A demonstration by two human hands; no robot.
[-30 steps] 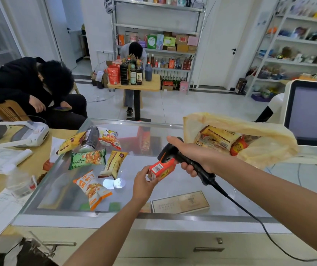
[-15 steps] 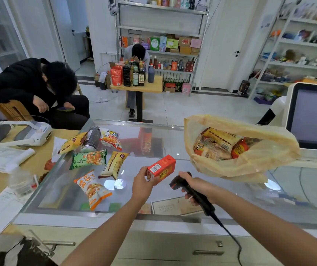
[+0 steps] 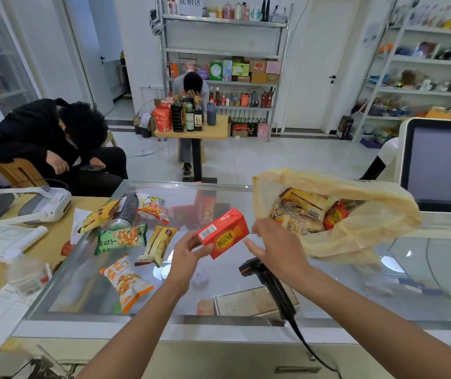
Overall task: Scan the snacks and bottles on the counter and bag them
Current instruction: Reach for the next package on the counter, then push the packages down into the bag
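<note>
Bare glass counter [image 3: 218, 294] centre; snack packets [image 3: 126, 242] left, scanner [image 3: 270, 285] near-right, open bag [image 3: 355, 236] right.

The scanner [image 3: 262, 280] has left the right hand [image 3: 276, 247] and now lies on the surface [image 3: 355, 291] just below the red carton [image 3: 223, 232]. That hand, its fingers now spread, is beside the carton, seemingly touching it.

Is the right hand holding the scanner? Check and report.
No: the scanner lies on the glass counter, while the right hand spreads open beside the red box held by the left hand.
</note>
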